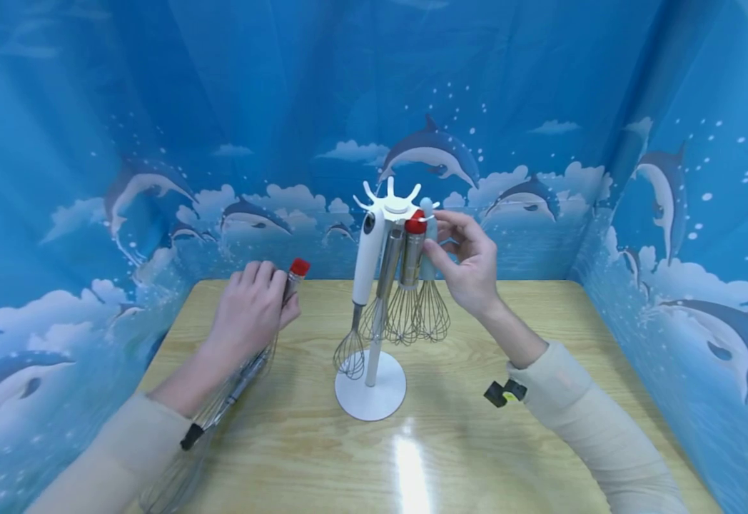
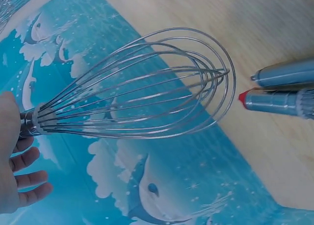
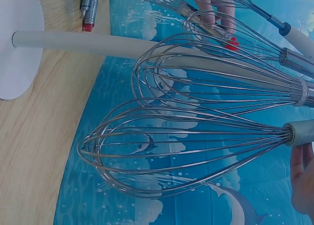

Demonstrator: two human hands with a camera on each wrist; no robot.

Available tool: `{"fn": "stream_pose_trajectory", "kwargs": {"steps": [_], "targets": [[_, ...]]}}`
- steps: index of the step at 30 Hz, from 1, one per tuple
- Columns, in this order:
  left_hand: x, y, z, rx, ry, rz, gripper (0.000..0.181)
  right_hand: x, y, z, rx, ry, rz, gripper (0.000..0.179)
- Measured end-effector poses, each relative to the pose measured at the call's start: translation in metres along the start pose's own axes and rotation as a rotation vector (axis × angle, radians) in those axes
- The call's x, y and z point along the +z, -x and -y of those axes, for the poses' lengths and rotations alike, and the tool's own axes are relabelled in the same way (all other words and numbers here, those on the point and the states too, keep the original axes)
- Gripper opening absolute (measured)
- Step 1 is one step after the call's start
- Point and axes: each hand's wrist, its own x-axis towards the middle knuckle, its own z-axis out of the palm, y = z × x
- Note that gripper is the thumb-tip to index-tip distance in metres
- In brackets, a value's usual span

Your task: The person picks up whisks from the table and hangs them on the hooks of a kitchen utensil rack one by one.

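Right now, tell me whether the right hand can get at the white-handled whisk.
Probably not directly: the right hand holds the blue-handled whisk, and two metal-handled whisks hang between it and the white-handled whisk.

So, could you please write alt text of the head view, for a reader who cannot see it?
A person's right hand pinches a pale-blue-handled whisk at a white stand hung with other whisks, while the left hand holds a red-ended whisk. The stand is on a wooden table before a blue dolphin-print curtain.
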Motion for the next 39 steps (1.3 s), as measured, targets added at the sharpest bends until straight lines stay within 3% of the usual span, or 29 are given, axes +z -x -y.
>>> {"fn": "stream_pose_trajectory", "kwargs": {"steps": [5, 15, 28, 33, 39], "targets": [[-0.005, -0.009, 0.000, 0.035, -0.045, -0.033, 0.029, 0.000, 0.000, 0.000, 0.002, -0.004, -0.001, 0.051], [-0.014, -0.021, 0.001, 0.050, -0.066, -0.036, 0.033, 0.000, 0.000, -0.001, -0.006, -0.006, 0.000, 0.054], [-0.024, -0.039, -0.001, 0.085, -0.004, -0.059, 0.031, 0.001, 0.000, -0.001, -0.005, -0.005, -0.002, 0.056], [-0.031, -0.049, -0.001, 0.090, 0.034, -0.034, 0.033, 0.000, 0.000, 0.000, -0.009, -0.003, 0.001, 0.058], [-0.040, -0.059, 0.000, 0.111, 0.024, -0.044, 0.033, 0.001, 0.000, 0.001, -0.010, -0.008, 0.004, 0.056]]}}
